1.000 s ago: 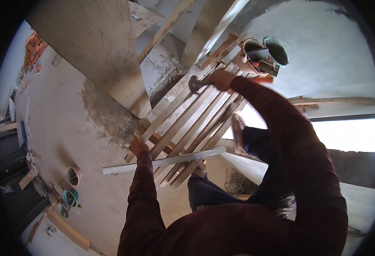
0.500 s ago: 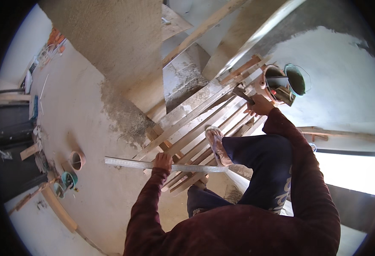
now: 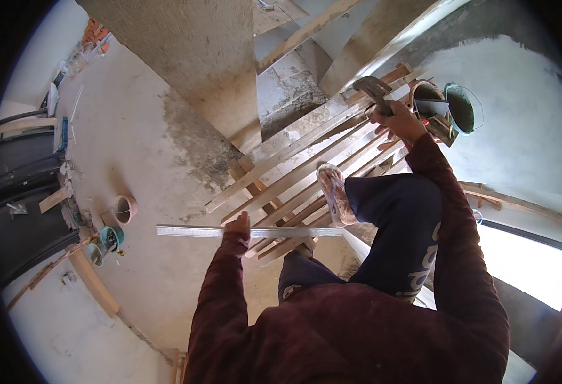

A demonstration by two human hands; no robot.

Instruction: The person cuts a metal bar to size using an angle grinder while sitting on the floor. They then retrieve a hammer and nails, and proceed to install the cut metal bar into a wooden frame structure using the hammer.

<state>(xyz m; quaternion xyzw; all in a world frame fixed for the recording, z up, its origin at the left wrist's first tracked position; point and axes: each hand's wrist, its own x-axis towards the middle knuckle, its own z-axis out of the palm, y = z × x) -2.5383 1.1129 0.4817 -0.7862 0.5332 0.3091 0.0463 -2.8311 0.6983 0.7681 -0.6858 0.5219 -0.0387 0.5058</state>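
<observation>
My right hand point(image 3: 401, 121) is raised over the far right of a platform of wooden slats point(image 3: 287, 203), closed round a hammer point(image 3: 375, 91) with its dark head up. My left hand point(image 3: 237, 225) grips a long silvery metal strip point(image 3: 294, 232) near its middle. That strip lies crosswise over the near end of the slats, its left part reaching out past them. My foot in a sandal point(image 3: 333, 192) rests on the slats, close to the strip's right end. The wrapped fingers of the left hand are partly hidden.
Beside my right hand stand a bucket with tools point(image 3: 427, 93) and a green bucket point(image 3: 463, 109). A broad rough pillar point(image 3: 191, 64) rises beyond the platform. On the floor at left are a terracotta-coloured bucket point(image 3: 125, 209) and a green container point(image 3: 111, 238).
My right hand has lifted the hammer up and away from the slats, and its head has swung upward. My left hand still holds the strip. The whole view has shifted slightly.
</observation>
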